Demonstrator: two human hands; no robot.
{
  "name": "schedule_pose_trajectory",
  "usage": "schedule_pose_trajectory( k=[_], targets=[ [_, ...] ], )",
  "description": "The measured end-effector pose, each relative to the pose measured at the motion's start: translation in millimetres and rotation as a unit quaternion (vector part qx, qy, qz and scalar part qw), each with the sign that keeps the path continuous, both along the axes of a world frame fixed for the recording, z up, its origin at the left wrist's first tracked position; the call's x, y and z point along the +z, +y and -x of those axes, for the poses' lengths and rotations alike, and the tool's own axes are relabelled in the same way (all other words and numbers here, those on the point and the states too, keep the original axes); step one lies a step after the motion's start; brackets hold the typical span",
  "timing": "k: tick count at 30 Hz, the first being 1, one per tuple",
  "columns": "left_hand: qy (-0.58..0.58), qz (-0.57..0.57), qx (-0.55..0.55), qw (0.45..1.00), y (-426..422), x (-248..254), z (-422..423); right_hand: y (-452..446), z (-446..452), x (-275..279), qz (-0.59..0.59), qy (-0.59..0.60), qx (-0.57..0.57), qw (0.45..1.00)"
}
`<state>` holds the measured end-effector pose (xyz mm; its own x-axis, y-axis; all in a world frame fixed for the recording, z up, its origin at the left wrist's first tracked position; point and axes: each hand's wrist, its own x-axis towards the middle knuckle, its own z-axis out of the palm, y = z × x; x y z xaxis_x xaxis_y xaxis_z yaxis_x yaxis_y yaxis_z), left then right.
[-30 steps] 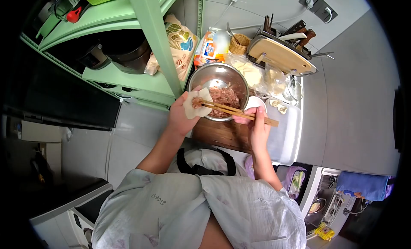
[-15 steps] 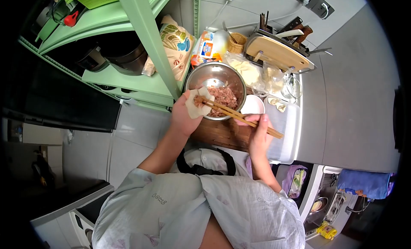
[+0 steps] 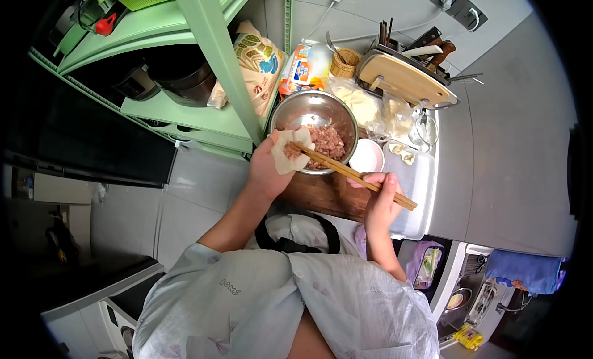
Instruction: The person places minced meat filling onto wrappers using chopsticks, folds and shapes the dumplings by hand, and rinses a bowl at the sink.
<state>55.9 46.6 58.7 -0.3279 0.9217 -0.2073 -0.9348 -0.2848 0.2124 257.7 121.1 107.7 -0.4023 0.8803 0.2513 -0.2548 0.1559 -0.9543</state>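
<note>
My left hand (image 3: 265,175) holds a round dumpling wrapper (image 3: 284,165) with a small lump of meat filling (image 3: 291,150) on it, beside the near-left rim of a steel bowl (image 3: 285,106). Pinched in my right hand (image 3: 382,212) is a pair of wooden chopsticks (image 3: 336,166), their tips touching the lump. Minced meat (image 3: 327,141) lies in the bowl. To its right stands a small white bowl (image 3: 369,155). A few folded dumplings (image 3: 404,154) rest at the far end of a pale plastic tray (image 3: 412,220).
Behind the bowl, a bag of pale wrappers (image 3: 361,106) lies near a cutting board (image 3: 398,78) in a rack with knives. A green shelf (image 3: 213,56) rises at the left. Under the steel bowl is a brown wooden board (image 3: 318,195).
My right hand has moved slightly down and right, and the chopsticks lie closer together. The filling looks more spread on the wrapper. The view has shifted a little.
</note>
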Motion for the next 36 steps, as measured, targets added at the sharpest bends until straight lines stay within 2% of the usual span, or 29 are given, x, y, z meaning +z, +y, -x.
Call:
schedule_pose_trajectory(
  k=[2,16,19,22,25,27,29,30,33,36],
  targets=[
    [0.026,0.002,0.002,1.0,1.2,0.0,0.2,0.5,-1.6,0.7,0.023,0.003,-0.007,1.0],
    [-0.012,0.008,0.03,0.999,4.8,2.6,-0.7,-20.9,-6.0,-12.1,0.05,0.036,-0.016,0.998],
    [-0.002,0.004,0.041,0.999,4.3,6.2,0.6,-21.5,-4.1,-9.1,0.05,0.011,-0.027,0.998],
    [0.014,0.041,0.071,0.997,-0.4,-2.3,5.0,-8.3,-5.9,-16.2,0.035,0.067,-0.041,0.996],
    [0.011,0.116,0.119,0.986,-4.8,-9.2,10.5,28.1,9.5,-30.3,-0.104,-0.086,-0.072,0.988],
    [0.003,0.166,0.129,0.978,-6.8,-8.7,12.4,53.0,27.8,-48.8,-0.067,-0.142,-0.04,0.987],
    [-0.005,0.212,0.122,0.97,-12.0,-6.3,14.1,79.8,45.4,-80.6,-0.111,-0.19,-0.035,0.975],
    [-0.004,0.207,0.124,0.971,-15.0,-8.1,15.8,83.8,56.4,-83.4,-0.084,-0.184,-0.019,0.979],
    [-0.01,0.187,0.135,0.973,-24.4,-21.7,20.9,92.1,71.4,-80.0,-0.168,-0.27,-0.007,0.948],
    [-0.026,0.175,0.152,0.972,-33.6,-28.3,28.3,94.3,78.8,-86.5,-0.178,-0.288,-0.014,0.941]
  ],
)
